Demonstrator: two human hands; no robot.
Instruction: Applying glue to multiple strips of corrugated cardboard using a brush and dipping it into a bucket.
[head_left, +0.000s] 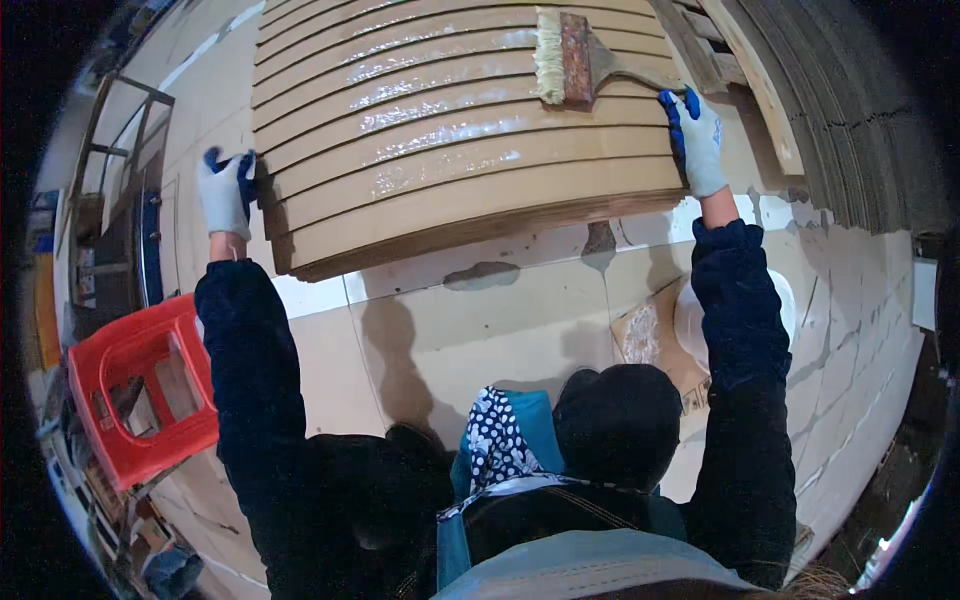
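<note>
A thick stack of brown cardboard sheets point(560, 175) lies in front of me, fanned out in overlapping steps with wet, shiny streaks across the middle. At its left edge is my left hand point(228, 190), in a white glove with blue fingers, fingers apart and the nearest ones at the sheets. My right hand point(697, 145), gloved the same way, is at the right edge, its fingers closed about the end of a brush's handle. The wide paste brush point(577, 62) has pale bristles pointing left and a worn reddish-brown ferrule; it is over the upper right of the stack.
A red plastic stool point(90, 400) stands at the left on the tiled floor. Near my right forearm are a white round bucket point(785, 300) and a smeared cardboard piece point(640, 335). More stacked cardboard point(850, 120) rises at the right beside wooden boards point(750, 75). A metal frame point(115, 150) stands far left.
</note>
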